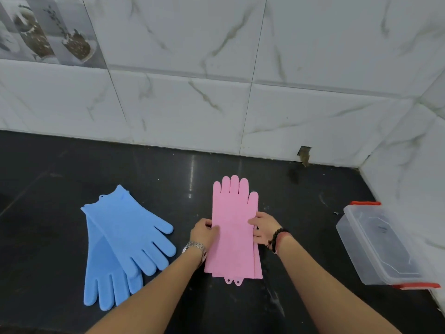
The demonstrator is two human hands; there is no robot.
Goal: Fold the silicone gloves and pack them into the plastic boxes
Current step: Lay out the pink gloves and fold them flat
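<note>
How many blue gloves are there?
2. One blue glove lies on top, its fingers pointing right. The other blue glove lies partly under it, fingers pointing toward the camera. Both are left of the pink gloves.

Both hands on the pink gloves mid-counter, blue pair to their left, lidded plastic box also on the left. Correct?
Not quite. In the head view the plastic box sits at the right, near the side wall, not the left. The rest holds: left hand and right hand grip the edges of the pink gloves, and the blue pair lies to their left.
</note>
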